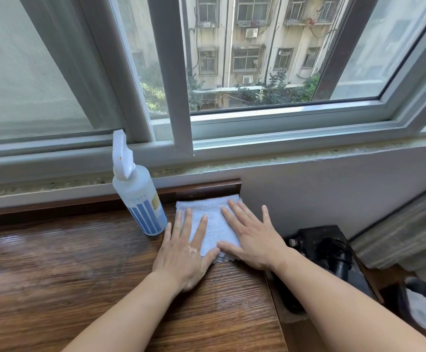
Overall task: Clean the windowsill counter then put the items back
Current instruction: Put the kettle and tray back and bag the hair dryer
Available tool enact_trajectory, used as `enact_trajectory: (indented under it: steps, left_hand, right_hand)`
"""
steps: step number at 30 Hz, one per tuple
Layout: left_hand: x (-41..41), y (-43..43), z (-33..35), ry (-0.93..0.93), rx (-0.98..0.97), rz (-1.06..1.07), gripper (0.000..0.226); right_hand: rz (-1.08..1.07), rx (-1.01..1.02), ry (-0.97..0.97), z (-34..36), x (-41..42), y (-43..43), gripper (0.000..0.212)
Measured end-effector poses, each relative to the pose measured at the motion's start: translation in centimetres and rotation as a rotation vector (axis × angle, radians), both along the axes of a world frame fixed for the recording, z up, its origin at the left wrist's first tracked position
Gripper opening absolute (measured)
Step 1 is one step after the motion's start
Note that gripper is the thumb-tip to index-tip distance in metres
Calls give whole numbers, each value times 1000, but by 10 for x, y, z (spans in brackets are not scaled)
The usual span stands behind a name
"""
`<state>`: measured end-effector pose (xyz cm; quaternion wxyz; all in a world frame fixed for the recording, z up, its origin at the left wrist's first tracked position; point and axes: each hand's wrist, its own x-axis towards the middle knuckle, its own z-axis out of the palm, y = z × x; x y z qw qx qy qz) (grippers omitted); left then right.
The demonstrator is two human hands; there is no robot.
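Now both hands, left hand point(181, 252) and right hand point(253, 240), fingers flat and spread, press the folded pale-blue terry cloth point(213, 229) onto the brown wood bench point(80, 275) by its right end, beside the translucent spray bottle point(138, 196). Cloth looks soft, light, limp; pinch an edge.

Looks like a room in a flat, above street level. Beyond the grey-framed sliding window point(171, 72), a weathered residential block point(257, 47) with air-conditioner units. Indoors, a dark wood-grain table point(80, 262) along the sill, a grey striped curtain point(404, 232), and a dark waste bin point(420, 306) holding something white.
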<state>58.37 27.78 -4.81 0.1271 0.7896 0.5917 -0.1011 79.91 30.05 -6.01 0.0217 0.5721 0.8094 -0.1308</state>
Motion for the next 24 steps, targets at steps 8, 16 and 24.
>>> enact_trajectory:
  steps: [8, 16, 24]
  left_hand:
    - [-14, -10, 9, -5, -50, -47, 103]
    - [-46, -81, 26, -21, -13, -166, 126]
    - [-14, -117, 47, -138, 33, -247, 133]
  right_hand:
    - [-31, -24, -40, 12, 7, -18, 91]
    - [-217, -21, -68, 41, 62, -134, 97]
    - [-435, -42, -29, 47, 114, -217, 95]
